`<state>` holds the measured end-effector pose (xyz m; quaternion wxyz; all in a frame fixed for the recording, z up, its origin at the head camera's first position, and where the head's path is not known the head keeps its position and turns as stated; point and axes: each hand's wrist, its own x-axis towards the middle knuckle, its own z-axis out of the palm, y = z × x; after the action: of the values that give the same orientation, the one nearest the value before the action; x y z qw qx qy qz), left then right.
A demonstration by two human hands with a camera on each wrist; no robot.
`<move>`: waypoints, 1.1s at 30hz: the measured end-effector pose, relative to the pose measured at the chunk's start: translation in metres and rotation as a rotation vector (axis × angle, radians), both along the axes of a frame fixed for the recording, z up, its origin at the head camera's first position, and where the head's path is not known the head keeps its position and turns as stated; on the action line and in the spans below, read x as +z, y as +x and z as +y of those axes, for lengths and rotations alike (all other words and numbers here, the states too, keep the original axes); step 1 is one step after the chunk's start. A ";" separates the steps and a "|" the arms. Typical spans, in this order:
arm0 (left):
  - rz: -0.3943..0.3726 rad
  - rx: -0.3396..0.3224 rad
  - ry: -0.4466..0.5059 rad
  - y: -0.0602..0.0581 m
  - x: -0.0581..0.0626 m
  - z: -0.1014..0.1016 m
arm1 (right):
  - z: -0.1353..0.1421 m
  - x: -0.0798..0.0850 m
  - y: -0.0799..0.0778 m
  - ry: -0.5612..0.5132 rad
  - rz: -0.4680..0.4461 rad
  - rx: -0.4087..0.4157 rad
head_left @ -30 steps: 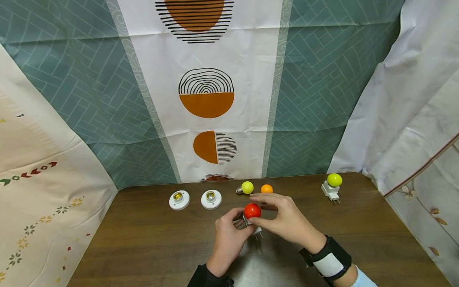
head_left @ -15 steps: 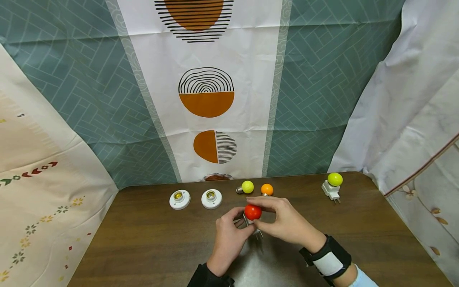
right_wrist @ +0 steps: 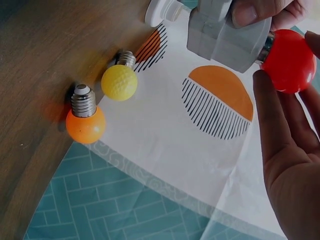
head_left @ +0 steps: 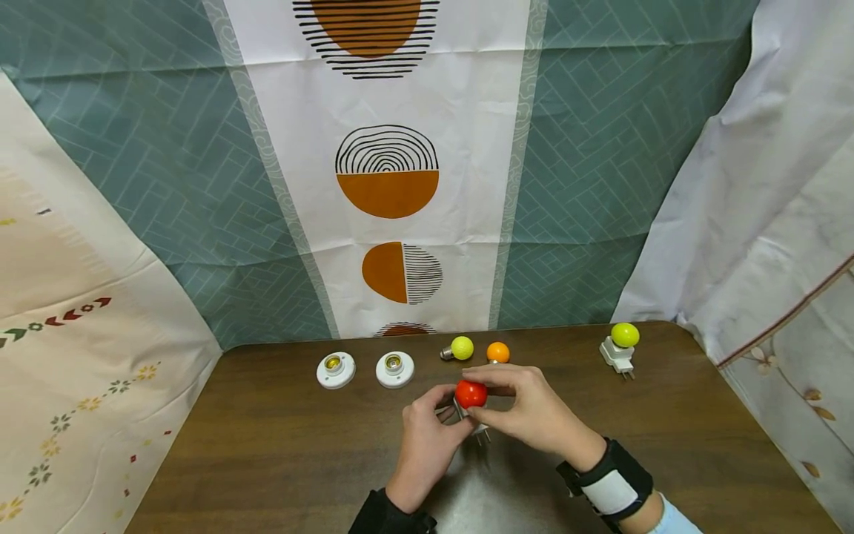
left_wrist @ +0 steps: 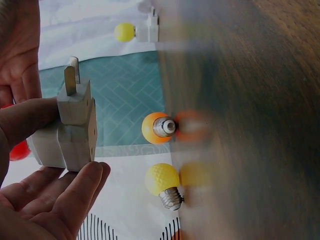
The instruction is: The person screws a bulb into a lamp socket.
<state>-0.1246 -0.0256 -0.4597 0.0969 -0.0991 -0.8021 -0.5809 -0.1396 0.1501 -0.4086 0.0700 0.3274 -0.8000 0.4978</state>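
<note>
My left hand [head_left: 428,439] grips a white plug-in bulb socket [left_wrist: 75,132] between thumb and fingers, its two metal prongs pointing away from the bulb. A round red bulb [head_left: 471,394] sits at the socket's mouth. In the right wrist view a strip of metal thread shows between the red bulb [right_wrist: 289,62] and the socket. Thumb and fingers of my right hand [head_left: 534,409] hold the red bulb from both sides. Both hands are above the middle of the brown table [head_left: 293,445].
Behind the hands lie a yellow bulb [head_left: 462,348] and an orange bulb [head_left: 497,352]. Two round white lamp holders [head_left: 336,371] stand to their left. At the back right, another plug-in socket [head_left: 617,356] carries a yellow-green bulb [head_left: 625,334]. A patterned curtain [head_left: 574,185] hangs behind the table.
My right hand's fingers have shifted slightly down and closer around the red bulb, uncovering more of the orange bulb. The left hand keeps its hold on the socket.
</note>
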 end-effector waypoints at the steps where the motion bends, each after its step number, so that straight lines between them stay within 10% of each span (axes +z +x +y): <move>1: 0.000 -0.003 0.003 0.000 0.000 0.000 | 0.000 0.000 0.000 -0.007 0.004 -0.011; 14: -0.013 -0.005 0.012 0.000 0.000 0.001 | -0.005 -0.004 0.004 -0.034 0.016 -0.145; 33: -0.023 -0.008 0.003 0.000 0.001 0.000 | 0.001 -0.002 -0.002 0.021 0.020 0.037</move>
<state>-0.1244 -0.0256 -0.4583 0.0858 -0.0955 -0.8017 -0.5838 -0.1417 0.1514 -0.4102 0.0653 0.3479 -0.7982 0.4874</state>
